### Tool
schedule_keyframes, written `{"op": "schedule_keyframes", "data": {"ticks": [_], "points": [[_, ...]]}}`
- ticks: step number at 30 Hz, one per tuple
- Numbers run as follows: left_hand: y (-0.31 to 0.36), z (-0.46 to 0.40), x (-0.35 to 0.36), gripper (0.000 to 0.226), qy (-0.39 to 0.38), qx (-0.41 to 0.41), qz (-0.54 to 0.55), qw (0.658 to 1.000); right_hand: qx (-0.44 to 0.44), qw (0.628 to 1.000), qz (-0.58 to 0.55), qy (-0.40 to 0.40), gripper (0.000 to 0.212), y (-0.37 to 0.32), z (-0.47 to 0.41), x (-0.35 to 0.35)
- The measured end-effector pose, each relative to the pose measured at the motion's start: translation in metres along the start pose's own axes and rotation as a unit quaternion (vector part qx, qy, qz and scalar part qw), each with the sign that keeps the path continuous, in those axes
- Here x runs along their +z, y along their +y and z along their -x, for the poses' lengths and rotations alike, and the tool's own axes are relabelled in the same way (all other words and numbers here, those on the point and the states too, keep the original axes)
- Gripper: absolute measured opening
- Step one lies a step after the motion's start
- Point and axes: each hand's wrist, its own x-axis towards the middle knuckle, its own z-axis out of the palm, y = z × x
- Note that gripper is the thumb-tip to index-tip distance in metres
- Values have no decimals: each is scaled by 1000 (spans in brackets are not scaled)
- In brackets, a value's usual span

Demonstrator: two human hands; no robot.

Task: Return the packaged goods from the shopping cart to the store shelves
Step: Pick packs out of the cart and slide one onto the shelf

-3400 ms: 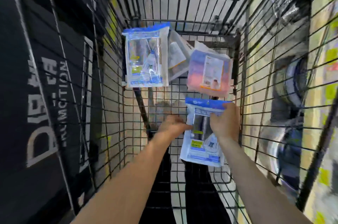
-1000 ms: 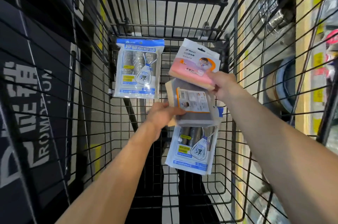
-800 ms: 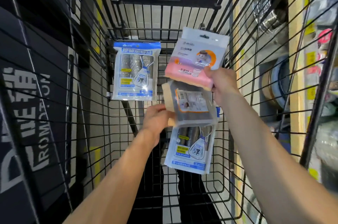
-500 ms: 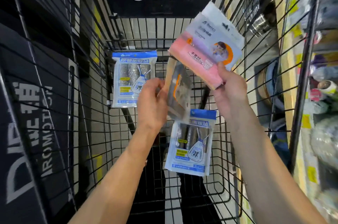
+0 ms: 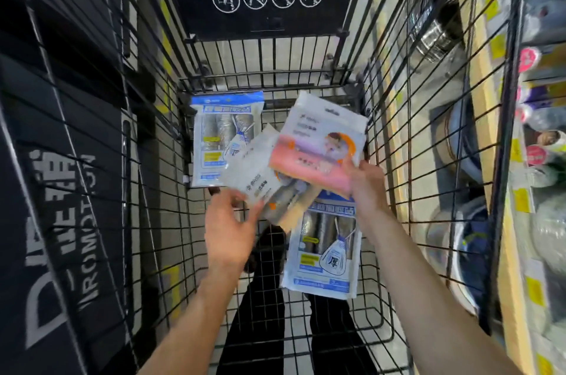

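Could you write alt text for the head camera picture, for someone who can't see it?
Looking down into a wire shopping cart, the right hand holds a pink packet while the left hand pinches a white packet. Two blue-topped packets lie in the cart, one at the far end, one nearer.

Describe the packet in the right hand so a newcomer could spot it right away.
Look inside the black wire shopping cart, toward its far right corner. There the right hand holds up a flat packet above the others. Unlike the blue-topped packets lying nearby, it is white at the top with a pink lower band and an orange circle picture.
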Motion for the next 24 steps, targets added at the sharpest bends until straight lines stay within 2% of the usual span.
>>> {"op": "schedule_keyframes", "data": {"ticks": [1, 3, 5, 7, 10, 13, 18, 22, 24], "points": [[2, -6, 3, 32, 17, -102, 60, 993, 6, 1000, 23, -17, 17, 5, 0, 2], [6, -20, 8, 44, -12, -254, 182, 950, 23, 996, 53, -66, 21, 17, -5, 4], [11, -31, 15, 51, -80, -310, 290, 902, 41, 991, 79, -102, 29, 24, -6, 7], [17, -32, 22, 44, -115, -315, 333, 881, 56, 988, 92, -113, 31, 32, -8, 8], [25, -29, 26, 27, -78, -331, 363, 868, 55, 988, 84, -115, 29, 34, -3, 11], [35, -20, 21, 26, -28, -352, 415, 838, 34, 990, 79, -109, 24, 30, 7, 8], [52, -8, -14, 28, 70, -278, 415, 864, -50, 997, 32, -43, 17, 2, 44, -18], [98, -2, -68, 52, 81, -206, 444, 868, -92, 995, -17, -42, 15, -27, 86, -40], [120, -1, -89, 49, 67, -157, 449, 877, -111, 993, -37, -30, 18, -40, 103, -45]]}}
